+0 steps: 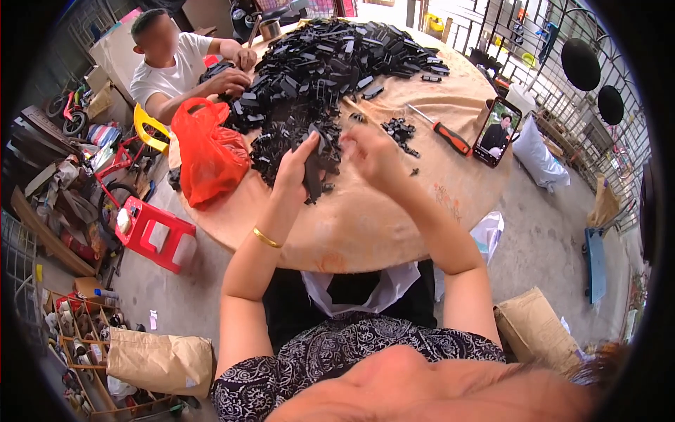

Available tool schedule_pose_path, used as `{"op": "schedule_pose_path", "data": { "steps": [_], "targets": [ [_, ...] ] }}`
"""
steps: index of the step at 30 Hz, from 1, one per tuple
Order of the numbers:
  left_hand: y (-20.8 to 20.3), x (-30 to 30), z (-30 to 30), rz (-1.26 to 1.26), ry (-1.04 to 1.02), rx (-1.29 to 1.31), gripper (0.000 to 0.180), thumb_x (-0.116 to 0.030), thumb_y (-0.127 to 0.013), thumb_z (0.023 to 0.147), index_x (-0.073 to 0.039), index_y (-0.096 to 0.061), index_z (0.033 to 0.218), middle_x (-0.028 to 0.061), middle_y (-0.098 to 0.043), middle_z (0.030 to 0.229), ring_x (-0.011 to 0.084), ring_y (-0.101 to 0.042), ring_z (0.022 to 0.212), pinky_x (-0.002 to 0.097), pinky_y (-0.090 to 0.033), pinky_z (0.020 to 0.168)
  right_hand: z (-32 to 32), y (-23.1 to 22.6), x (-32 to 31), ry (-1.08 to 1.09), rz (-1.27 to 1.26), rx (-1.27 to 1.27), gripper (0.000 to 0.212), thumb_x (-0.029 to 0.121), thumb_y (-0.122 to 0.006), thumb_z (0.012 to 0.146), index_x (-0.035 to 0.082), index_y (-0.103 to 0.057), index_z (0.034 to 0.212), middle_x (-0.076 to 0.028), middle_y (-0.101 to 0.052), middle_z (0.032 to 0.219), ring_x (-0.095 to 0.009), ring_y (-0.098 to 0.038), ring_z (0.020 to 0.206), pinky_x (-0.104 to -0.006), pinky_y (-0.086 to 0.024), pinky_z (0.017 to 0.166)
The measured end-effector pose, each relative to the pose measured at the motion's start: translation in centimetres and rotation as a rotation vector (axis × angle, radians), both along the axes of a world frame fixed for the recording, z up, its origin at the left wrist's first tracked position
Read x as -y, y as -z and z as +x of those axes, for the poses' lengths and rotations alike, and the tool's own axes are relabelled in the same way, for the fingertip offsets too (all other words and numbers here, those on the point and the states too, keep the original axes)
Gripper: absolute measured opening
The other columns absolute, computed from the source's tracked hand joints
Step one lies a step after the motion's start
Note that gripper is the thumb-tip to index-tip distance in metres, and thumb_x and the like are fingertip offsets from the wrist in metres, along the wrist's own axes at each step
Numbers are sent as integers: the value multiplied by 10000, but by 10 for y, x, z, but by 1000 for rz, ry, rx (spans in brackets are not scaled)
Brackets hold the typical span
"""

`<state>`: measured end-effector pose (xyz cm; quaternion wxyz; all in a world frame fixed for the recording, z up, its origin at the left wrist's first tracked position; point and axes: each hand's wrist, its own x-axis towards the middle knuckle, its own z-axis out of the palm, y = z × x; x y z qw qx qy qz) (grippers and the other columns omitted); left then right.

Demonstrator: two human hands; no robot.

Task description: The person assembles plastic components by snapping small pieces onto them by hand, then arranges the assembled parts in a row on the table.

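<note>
Left hand [294,167] grips black part [312,177] | right of red bag [207,158] | right hand [374,151] curled, farther right | its hold I can't tell

Black on the parts heap [330,60] and on the held part [312,177]. Tan, faintly orange-smudged, on the tabletop [365,235]. Bright red on the plastic bag [207,151] and the stool [140,214]. Red with black on the screwdriver handle [453,139]. Brown on a paper bag [158,360]. Gold on the bangle [266,238]. Black with white paisley on the blouse [365,334]. White on the T-shirt [167,81]. Blue on the trolley [596,264].
</note>
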<state>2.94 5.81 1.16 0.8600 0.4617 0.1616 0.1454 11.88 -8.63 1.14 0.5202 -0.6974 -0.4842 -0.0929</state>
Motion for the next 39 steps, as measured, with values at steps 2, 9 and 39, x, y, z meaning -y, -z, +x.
{"op": "schedule_pose_path", "data": {
  "steps": [2,9,39],
  "targets": [
    [-9,14,-15,123,107,3,192,-221,-634,786,-55,-565,854,19,-581,716,91,-533,514,231,-423,421,25,1,5,71,93,-102,205,121,-520,827,2,-575,985,-86,-576,672,-147,-547,543,-250,-438,507],
    [14,120,-93,1170,1090,186,438,-217,-641,736,-54,-490,1113,158,-595,885,271,-589,798,354,-468,711,50,15,6,121,-53,62,180,108,-575,779,22,-602,935,-146,-590,686,-204,-562,560,-289,-441,532],
    [-20,-168,146,1893,-441,-278,601,-534,-414,822,-2,-559,1061,225,-533,1062,353,-457,1048,418,-338,921,219,7,-36,370,-241,-205,466,379,-575,764,-2,-579,1033,-217,-586,1000,-326,-555,956,-358,-429,829]
  ]
}}
